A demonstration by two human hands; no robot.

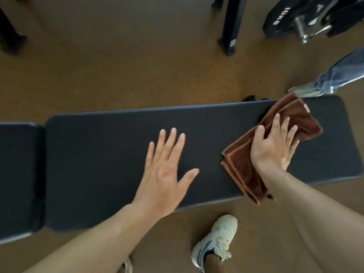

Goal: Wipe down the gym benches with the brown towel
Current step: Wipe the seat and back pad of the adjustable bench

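On black counter (118,144), my right hand (273,146) presses flat on folded brown towel (246,166) near right end; left hand (165,174) splayed, empty. Risk: overhanging towel edge slips off.

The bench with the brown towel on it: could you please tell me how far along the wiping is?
Done: nothing certain; the pad shows no wipe marks. In hand: the right hand presses the folded brown towel flat on the long bench pad near its right end, while the left hand rests open mid-pad. Left: apparently the pad's left stretch and the shorter seat pad.
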